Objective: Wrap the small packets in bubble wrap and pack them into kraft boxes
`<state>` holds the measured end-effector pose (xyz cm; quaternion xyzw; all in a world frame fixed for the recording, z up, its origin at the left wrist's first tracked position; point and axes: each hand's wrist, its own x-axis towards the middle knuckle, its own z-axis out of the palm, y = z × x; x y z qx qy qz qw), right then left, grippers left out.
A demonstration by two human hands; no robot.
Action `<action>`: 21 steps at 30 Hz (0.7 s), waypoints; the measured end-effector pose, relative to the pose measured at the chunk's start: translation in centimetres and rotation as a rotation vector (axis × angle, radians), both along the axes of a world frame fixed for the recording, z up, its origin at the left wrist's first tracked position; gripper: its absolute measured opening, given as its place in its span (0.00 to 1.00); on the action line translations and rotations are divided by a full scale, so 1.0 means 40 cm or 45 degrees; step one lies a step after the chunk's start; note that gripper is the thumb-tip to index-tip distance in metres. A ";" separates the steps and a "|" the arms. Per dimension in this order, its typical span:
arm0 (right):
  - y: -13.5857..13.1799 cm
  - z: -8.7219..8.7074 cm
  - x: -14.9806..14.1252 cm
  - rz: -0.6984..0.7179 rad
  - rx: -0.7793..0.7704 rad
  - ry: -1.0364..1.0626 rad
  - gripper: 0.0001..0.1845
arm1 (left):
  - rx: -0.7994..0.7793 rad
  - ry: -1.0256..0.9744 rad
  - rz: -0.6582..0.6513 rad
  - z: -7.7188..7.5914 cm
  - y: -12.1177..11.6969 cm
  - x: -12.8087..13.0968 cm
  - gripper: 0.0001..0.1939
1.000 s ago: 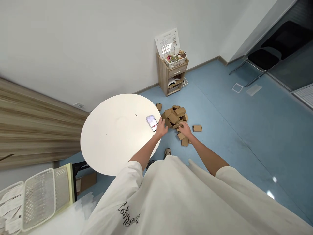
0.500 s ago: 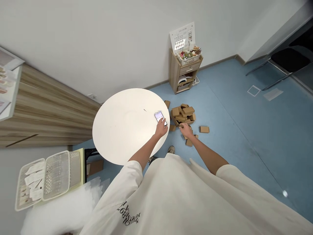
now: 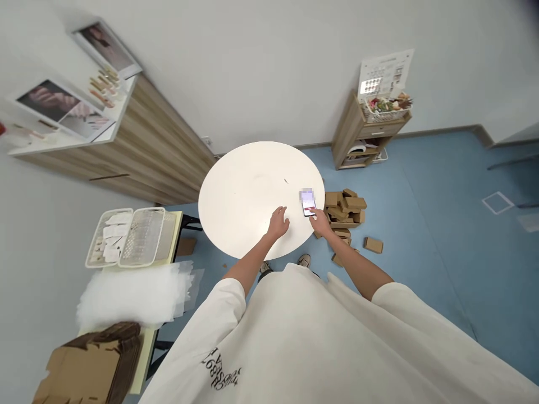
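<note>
Clock positions are from the middle of the round white tabletop (image 3: pixel 236 196). Far left, around 8 o'clock, there's one stack of brown cardboard (image 3: pixel 84 370) and one pile of whitish packing sheets (image 3: pixel 132 292), sheets too layered to count. Just above those, past 8 toward 9, sit two white plastic baskets (image 3: pixel 143 235) side by side, papers in the left one. One wood-grain display cabinet (image 3: pixel 164 137) at 10 o'clock, with two photo panels (image 3: pixel 54 104) on top plus some blurry small stuff I can't count.

Now the hands, two of them. Left hand (image 3: pixel 278 224) is between 4 and 5 o'clock, resting over the tabletop with fingers loosely spread. One smartphone (image 3: pixel 309 209) is lying at 3 o'clock near the edge, screen lit, top part pixelated. Right hand (image 3: pixel 320 222) is just below it, near 4, fingertips at the phone's lower edge; can't tell if it's pinching or only touching.

Beyond the edge at 3 o'clock there's a heap of small cardboard boxes (image 3: pixel 337 213) on the floor, too overlapped to count, with one loner box (image 3: pixel 373 244) toward 4. One single-drawer bedside-style cabinet (image 3: pixel 347 132) at 2 o'clock carries one white basket (image 3: pixel 381 116) and one sign board (image 3: pixel 385 73).
</note>
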<state>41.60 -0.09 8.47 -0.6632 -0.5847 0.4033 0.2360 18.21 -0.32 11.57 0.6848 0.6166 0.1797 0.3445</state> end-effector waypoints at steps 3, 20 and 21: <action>0.014 0.006 -0.094 0.111 0.018 -0.016 0.24 | 0.013 -0.017 0.086 -0.003 -0.026 -0.101 0.29; -0.080 0.031 -0.815 0.458 0.006 -0.017 0.21 | 0.024 -0.117 0.395 -0.010 -0.233 -0.753 0.27; -0.084 0.034 -0.849 0.496 0.008 -0.023 0.21 | 0.031 -0.129 0.419 -0.010 -0.243 -0.781 0.27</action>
